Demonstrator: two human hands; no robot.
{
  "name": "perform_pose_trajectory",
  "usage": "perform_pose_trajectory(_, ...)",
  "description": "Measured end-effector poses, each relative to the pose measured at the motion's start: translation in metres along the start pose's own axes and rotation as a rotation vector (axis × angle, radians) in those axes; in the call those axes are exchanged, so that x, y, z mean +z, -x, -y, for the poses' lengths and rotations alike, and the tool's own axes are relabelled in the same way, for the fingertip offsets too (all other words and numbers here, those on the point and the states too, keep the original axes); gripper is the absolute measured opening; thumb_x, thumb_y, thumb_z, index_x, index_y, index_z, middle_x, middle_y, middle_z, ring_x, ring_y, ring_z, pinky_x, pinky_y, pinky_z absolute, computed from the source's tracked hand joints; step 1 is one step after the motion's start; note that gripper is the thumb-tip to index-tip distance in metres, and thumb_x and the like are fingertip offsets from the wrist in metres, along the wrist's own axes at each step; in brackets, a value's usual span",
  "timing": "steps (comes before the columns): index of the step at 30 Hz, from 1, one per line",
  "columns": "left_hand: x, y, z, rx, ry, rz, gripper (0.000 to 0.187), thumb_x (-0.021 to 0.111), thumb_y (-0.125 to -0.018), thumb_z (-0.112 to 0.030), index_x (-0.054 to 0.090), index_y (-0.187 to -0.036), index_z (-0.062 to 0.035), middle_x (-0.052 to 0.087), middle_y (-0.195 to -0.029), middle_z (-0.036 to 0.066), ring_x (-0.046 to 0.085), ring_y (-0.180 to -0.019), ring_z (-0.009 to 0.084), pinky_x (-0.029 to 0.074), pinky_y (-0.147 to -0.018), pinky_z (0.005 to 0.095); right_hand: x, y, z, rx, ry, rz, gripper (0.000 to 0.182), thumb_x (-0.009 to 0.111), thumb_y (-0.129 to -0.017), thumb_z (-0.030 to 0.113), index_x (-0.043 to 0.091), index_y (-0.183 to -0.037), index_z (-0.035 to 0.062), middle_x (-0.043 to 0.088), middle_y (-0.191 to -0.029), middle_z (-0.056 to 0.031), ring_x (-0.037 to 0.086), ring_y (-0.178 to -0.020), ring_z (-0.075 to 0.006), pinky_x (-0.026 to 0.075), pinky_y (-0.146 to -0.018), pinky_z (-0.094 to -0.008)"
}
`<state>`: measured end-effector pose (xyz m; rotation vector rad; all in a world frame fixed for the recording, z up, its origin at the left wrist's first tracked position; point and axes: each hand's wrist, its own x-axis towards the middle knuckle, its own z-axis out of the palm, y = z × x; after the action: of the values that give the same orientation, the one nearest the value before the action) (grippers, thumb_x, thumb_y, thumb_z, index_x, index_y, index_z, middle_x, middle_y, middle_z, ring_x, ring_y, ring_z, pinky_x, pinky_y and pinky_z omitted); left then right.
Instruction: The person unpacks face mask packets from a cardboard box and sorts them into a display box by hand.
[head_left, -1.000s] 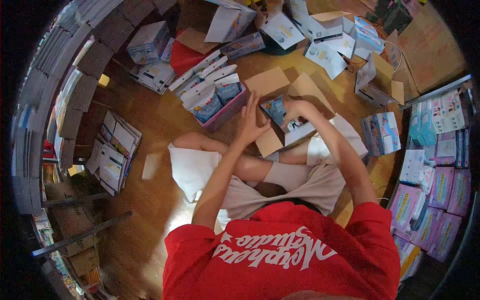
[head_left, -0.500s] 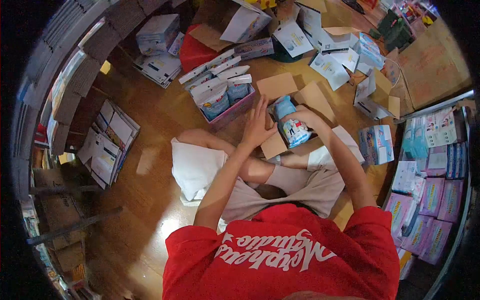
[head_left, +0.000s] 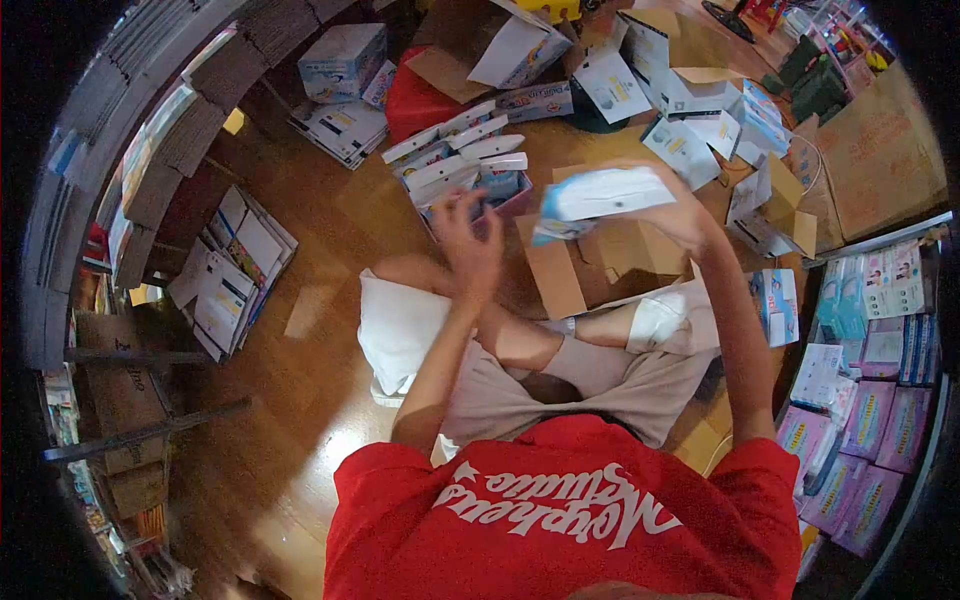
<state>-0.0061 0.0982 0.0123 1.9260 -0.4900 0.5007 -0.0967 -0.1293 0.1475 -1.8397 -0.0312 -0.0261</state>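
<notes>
My right hand (head_left: pixel 678 208) grips one end of a blue and white plastic packet (head_left: pixel 600 195), blurred by motion. The packet is above an open brown cardboard box (head_left: pixel 557 278) whose flaps are spread out. My left hand (head_left: pixel 473 243) has its fingers apart and nothing in them, overlapping the near side of a pink-edged box (head_left: pixel 515 208). Upright blue and white packets (head_left: pixel 502 175) with white top strips fill that box in rows.
Flattened printed cartons (head_left: pixel 225 275) lie on the floor at left. More opened white cartons (head_left: pixel 690 140) are scattered at the back. Pink and blue boxes (head_left: pixel 868 420) are stacked in a bin at right, and a small blue-white box (head_left: pixel 773 305) stands beside my knee.
My right hand has lifted the packet out of the cardboard box. My left hand has moved left from the box flap toward the row of packets. The view has shifted slightly.
</notes>
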Motion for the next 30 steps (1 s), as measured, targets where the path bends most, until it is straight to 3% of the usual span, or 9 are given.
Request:
perform_pose_trajectory(4, -0.047, -0.035, 0.028, 0.026, -0.298, -0.085, 0.032, 0.065, -0.077, -0.007, 0.059, -0.108, -0.0071, 0.039, -0.134, 0.017, 0.034, -0.125, 0.0402, 0.03, -0.102, 0.0486, 0.028, -0.055, -0.025, -0.266, -0.022, 0.1, 0.048, 0.073, -0.072, 0.001, 0.057, -0.117, 0.0047, 0.061, -0.116, -0.008, 0.059, -0.102, -0.0176, 0.045, -0.09, -0.0294)
perform_pose_trajectory(7, -0.068, -0.051, 0.058, 0.126, -0.36, 0.155, 0.038, 0.068, -0.074, -0.006, 0.059, -0.11, -0.011, 0.036, -0.138, 0.017, 0.033, -0.126, 0.0404, 0.028, -0.104, 0.0488, 0.047, -0.103, -0.039, -0.396, 0.126, 0.247, 0.04, 0.065, -0.076, -0.005, 0.059, -0.114, 0.0026, 0.062, -0.114, -0.0074, 0.057, -0.107, -0.0172, 0.044, -0.093, -0.031)
perform_pose_trajectory(8, -0.07, -0.052, 0.066, 0.15, -0.337, 0.15, 0.038, 0.068, -0.074, -0.006, 0.058, -0.111, -0.0115, 0.035, -0.139, 0.017, 0.032, -0.126, 0.0403, 0.028, -0.104, 0.0486, 0.059, -0.113, -0.064, -0.521, 0.206, -0.025, 0.033, 0.069, -0.074, -0.002, 0.064, -0.107, 0.0007, 0.066, -0.104, -0.0081, 0.059, -0.101, -0.0181, 0.045, -0.091, -0.0322)
perform_pose_trajectory(11, -0.069, -0.051, 0.077, 0.179, -0.241, 0.144, 0.04, 0.066, -0.074, -0.004, 0.057, -0.112, -0.012, 0.033, -0.14, 0.017, 0.031, -0.128, 0.0397, 0.026, -0.105, 0.0478, 0.087, -0.133, -0.043, -0.125, -0.001, 0.252, 0.028, 0.072, -0.072, -0.002, 0.066, -0.099, -0.0003, 0.067, -0.097, -0.0072, 0.06, -0.093, -0.0165, 0.048, -0.085, -0.0305)
perform_pose_trajectory(15, -0.062, -0.047, 0.076, 0.137, -0.138, 0.103, 0.043, 0.061, -0.073, 0.0, 0.055, -0.114, -0.0097, 0.033, -0.14, 0.017, 0.029, -0.13, 0.0392, 0.024, -0.107, 0.0471, 0.104, -0.136, -0.045, -0.3, 0.33, 0.163, 0.034, 0.078, -0.066, 0.0, 0.067, -0.098, 0.0013, 0.065, -0.097, -0.0044, 0.06, -0.089, -0.0121, 0.051, -0.078, -0.0255)
perform_pose_trajectory(16, -0.062, -0.046, 0.078, 0.139, -0.134, 0.08, 0.044, 0.061, -0.072, 0.0, 0.054, -0.114, -0.0091, 0.033, -0.141, 0.017, 0.028, -0.13, 0.0391, 0.023, -0.107, 0.0471, 0.102, -0.15, -0.061, -0.088, 0.179, 0.276, 0.037, 0.08, -0.064, 0.004, 0.067, -0.098, 0.0023, 0.064, -0.101, -0.0076, 0.06, -0.093, -0.0148, 0.048, -0.083, -0.0279)
perform_pose_trajectory(23, -0.068, -0.042, 0.062, 0.237, 0.066, 0.217, 0.049, 0.068, -0.071, -0.005, 0.055, -0.118, -0.0094, 0.035, -0.141, 0.013, 0.025, -0.135, 0.0351, 0.019, -0.11, 0.0474, 0.111, -0.164, -0.125, -0.347, 0.472, 0.251, 0.038, 0.078, -0.068, 0.008, 0.065, -0.103, 0.0022, 0.062, -0.109, -0.0139, 0.06, -0.096, -0.0211, 0.046, -0.084, -0.0304)
perform_pose_trajectory(24, -0.065, -0.042, 0.067, 0.242, 0.039, 0.194, 0.049, 0.071, -0.07, -0.007, 0.056, -0.116, -0.0087, 0.036, -0.141, 0.013, 0.025, -0.135, 0.0346, 0.019, -0.11, 0.0473, 0.112, -0.142, -0.084, -0.314, 0.504, 0.176, 0.038, 0.075, -0.069, 0.008, 0.065, -0.104, 0.0022, 0.063, -0.107, -0.0157, 0.061, -0.096, -0.0217, 0.047, -0.082, -0.0313)
perform_pose_trajectory(30, -0.065, -0.043, 0.079, 0.217, -0.062, 0.168, 0.048, 0.078, -0.069, -0.014, 0.06, -0.112, -0.0067, 0.042, -0.137, 0.01, 0.027, -0.133, 0.0328, 0.021, -0.11, 0.046, 0.103, -0.138, -0.044, -0.302, 0.147, 0.227, 0.036, 0.069, -0.066, 0.0, 0.065, -0.102, 0.0019, 0.066, -0.096, -0.0137, 0.062, -0.097, -0.0245, 0.047, -0.084, -0.0347)
